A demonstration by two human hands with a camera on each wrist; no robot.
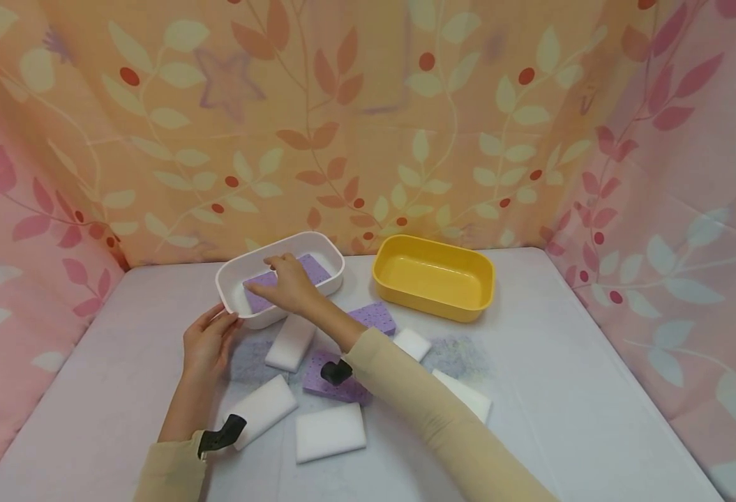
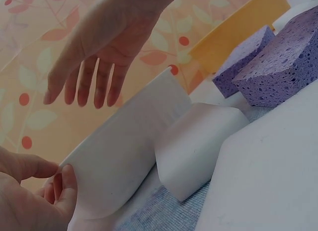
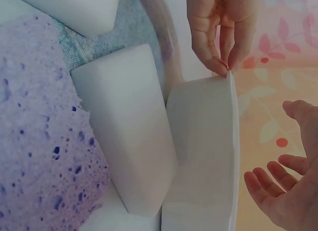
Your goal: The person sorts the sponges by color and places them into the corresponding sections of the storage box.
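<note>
My left hand pinches the near left rim of a white plastic tub between thumb and fingers, as the left wrist view also shows. Above that tub hovers my right hand, fingers spread and loosely bent, with nothing in them. Purple sponge lies inside the tub and shows on both sides of the right hand; whether it is one piece or two I cannot tell. Against the tub's near side is a white foam block. The right wrist view has a purple sponge close to the camera.
A yellow tub stands right of the white one. Under and around the right forearm lie purple sponges and several white foam blocks. Leaf-patterned curtains hang behind and beside the white-covered table.
</note>
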